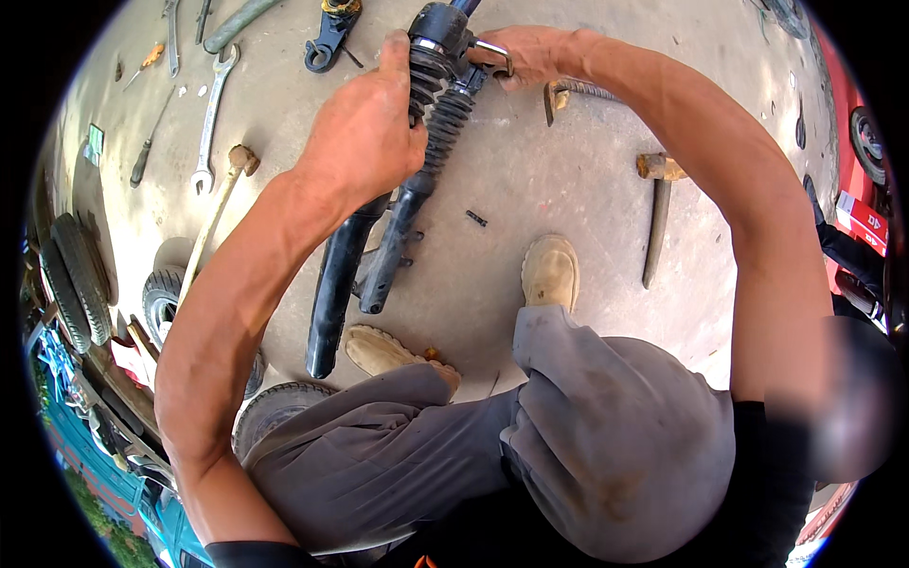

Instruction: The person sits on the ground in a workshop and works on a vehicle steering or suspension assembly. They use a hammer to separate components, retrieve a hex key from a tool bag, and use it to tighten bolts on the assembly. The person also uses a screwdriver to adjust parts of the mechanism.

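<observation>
A black motorcycle front fork, its two legs fitted with ribbed rubber gaiters, slants away from me with its top at the far end. My left hand is closed round the left leg at its gaiter, thumb pointing up along it. At the top right of the fork, my right hand is closed against the clamp area, its fingertips partly hidden behind the fork. Beside those fingers a bent silver rod sticks out; whether it belongs to the fork cannot be made out. The lower leg ends hang near my left shoe.
Left on the concrete lie a wrench, a screwdriver and a long-handled hammer. Another hammer lies to the right. A black metal part sits beyond my left hand. Tyres stand at the left.
</observation>
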`<state>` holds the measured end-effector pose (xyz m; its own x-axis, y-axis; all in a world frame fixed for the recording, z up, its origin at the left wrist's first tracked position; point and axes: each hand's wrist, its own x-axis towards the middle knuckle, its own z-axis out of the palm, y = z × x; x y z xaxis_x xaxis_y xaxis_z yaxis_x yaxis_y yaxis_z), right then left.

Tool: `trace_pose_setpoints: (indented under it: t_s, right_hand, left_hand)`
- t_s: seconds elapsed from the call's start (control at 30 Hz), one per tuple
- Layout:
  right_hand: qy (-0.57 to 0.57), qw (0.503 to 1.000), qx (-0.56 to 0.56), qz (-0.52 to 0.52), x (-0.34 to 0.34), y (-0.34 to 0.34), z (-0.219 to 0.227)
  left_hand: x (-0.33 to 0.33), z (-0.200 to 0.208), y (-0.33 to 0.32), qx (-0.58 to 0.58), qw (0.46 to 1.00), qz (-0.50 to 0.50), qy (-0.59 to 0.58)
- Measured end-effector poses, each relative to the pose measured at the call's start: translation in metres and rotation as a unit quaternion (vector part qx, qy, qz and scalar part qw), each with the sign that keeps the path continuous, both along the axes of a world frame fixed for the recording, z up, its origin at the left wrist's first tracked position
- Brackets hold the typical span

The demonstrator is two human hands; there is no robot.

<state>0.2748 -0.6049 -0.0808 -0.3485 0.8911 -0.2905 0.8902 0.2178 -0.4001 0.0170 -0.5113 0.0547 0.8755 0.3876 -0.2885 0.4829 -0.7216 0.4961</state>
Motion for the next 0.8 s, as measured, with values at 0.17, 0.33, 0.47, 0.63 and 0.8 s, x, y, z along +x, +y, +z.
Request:
trace_pose_setpoints:
  t_s: [0.17,0.33,0.47,0.63,0.8]
  right_hand:
    - [-0.07,0.997,-0.003,-0.032,0.002,-0.012,-0.008]
    - [0.16,0.905,-0.091,-0.383,-0.024,-0.05,0.028]
    - [0.595,0.458,-0.215,-0.624,-0.064,-0.082,0.03]
    - [0.741,0.011,-0.139,-0.656,-0.081,-0.023,0.035]
    - [0.723,0.054,-0.126,-0.677,-0.072,0.001,0.011]
  left_hand:
    - [0.002,0.0,-0.012,0.044,0.999,-0.02,-0.022]
    - [0.001,0.001,-0.005,0.012,0.999,0.026,-0.025]
    - [-0.005,0.002,-0.001,-0.002,0.999,0.039,-0.02]
    - [0.004,0.006,-0.016,0.026,0.999,0.029,-0.017]
    - [0.008,0.005,-0.02,0.049,0.999,0.018,-0.008]
